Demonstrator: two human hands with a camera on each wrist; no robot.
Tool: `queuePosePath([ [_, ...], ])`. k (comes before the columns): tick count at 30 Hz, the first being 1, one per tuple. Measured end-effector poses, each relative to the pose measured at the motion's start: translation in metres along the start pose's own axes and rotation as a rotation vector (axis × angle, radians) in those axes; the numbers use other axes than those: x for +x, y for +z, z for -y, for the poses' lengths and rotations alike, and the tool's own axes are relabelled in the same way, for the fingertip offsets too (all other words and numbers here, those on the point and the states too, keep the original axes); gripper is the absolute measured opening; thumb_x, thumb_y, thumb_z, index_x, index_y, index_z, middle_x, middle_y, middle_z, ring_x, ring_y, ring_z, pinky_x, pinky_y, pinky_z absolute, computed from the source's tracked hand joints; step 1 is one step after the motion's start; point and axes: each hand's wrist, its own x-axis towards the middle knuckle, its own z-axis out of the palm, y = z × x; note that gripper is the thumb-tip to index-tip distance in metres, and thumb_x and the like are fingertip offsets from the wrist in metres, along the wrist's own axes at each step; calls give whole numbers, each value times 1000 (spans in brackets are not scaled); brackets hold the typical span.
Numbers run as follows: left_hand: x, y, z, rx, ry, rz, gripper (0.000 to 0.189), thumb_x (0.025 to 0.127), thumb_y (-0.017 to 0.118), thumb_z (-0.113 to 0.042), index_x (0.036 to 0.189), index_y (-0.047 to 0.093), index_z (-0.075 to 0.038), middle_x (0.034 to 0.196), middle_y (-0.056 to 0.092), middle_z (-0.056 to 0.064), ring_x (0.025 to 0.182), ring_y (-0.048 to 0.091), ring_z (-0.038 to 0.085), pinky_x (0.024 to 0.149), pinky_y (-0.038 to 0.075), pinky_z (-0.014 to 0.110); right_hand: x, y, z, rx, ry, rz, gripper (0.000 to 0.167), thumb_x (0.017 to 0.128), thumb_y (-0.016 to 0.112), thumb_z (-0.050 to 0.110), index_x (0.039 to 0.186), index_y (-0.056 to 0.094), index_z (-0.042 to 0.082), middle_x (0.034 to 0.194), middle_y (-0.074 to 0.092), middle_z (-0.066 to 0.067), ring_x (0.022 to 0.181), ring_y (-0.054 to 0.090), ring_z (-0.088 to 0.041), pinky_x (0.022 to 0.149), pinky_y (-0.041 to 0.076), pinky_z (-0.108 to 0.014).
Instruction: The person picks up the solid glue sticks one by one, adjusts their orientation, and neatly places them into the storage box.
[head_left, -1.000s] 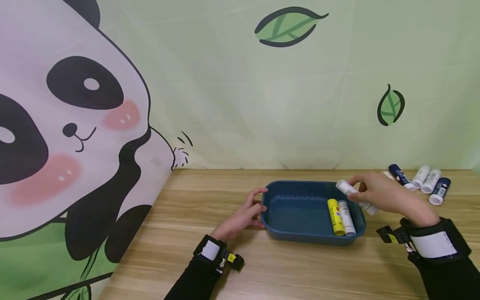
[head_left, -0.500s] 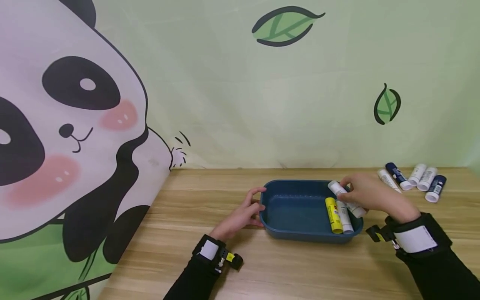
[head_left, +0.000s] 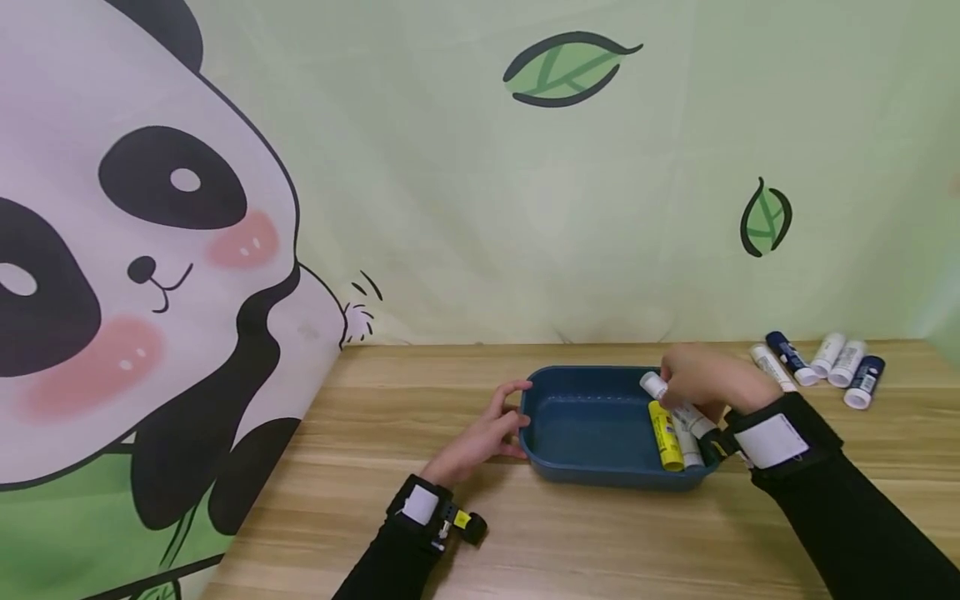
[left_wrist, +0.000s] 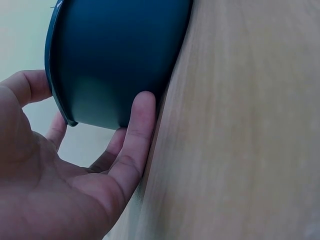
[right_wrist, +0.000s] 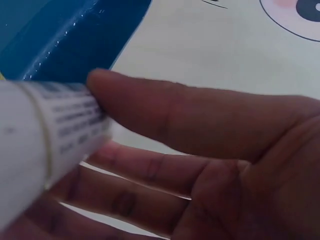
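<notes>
My right hand (head_left: 701, 379) pinches a white glue stick (head_left: 693, 421) at a slant over the right end of a dark blue plastic tray (head_left: 592, 475). In the right wrist view, the thumb presses on the printed label of the white glue stick (right_wrist: 75, 122), fingers on its other side. Below the held stick, a yellow glue stick (head_left: 665, 435) and another white glue stick (head_left: 687, 446), partly hidden, lie side by side in the tray. My left hand (head_left: 476, 437) grips the tray's left end, with one finger against the outer wall (left_wrist: 115, 60) in the left wrist view.
At the back right of the wooden table (head_left: 570, 542) lie a white glue stick (head_left: 772, 367), a navy glue stick (head_left: 791, 358), two more white ones (head_left: 847, 362) and another navy stick (head_left: 864, 382). A panda-printed cloth (head_left: 450, 208) hangs behind the table.
My right hand has moved left with the white glue stick, from the tray's right rim to over the sticks inside, and its wrist has turned. The left hand stays in place.
</notes>
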Motion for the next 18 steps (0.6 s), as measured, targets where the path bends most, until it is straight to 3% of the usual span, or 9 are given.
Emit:
queuePosePath([
  [7,-1,-2,3,8,-5,0,56,105,45,-19,158,29,-27,137,45,22,104,60,25,87,61,40,17,3,10,-120,5,27,13,92,72,6,90,67,-6,77,69,-13,62,69,-23,57,60,-34],
  [18,1,0,4,8,-2,2,56,104,46,-19,157,30,-26,132,47,19,103,61,25,86,61,40,40,15,15,-202,69,-1,19,84,78,-1,97,67,-9,83,66,-15,75,68,-27,65,59,-35],
])
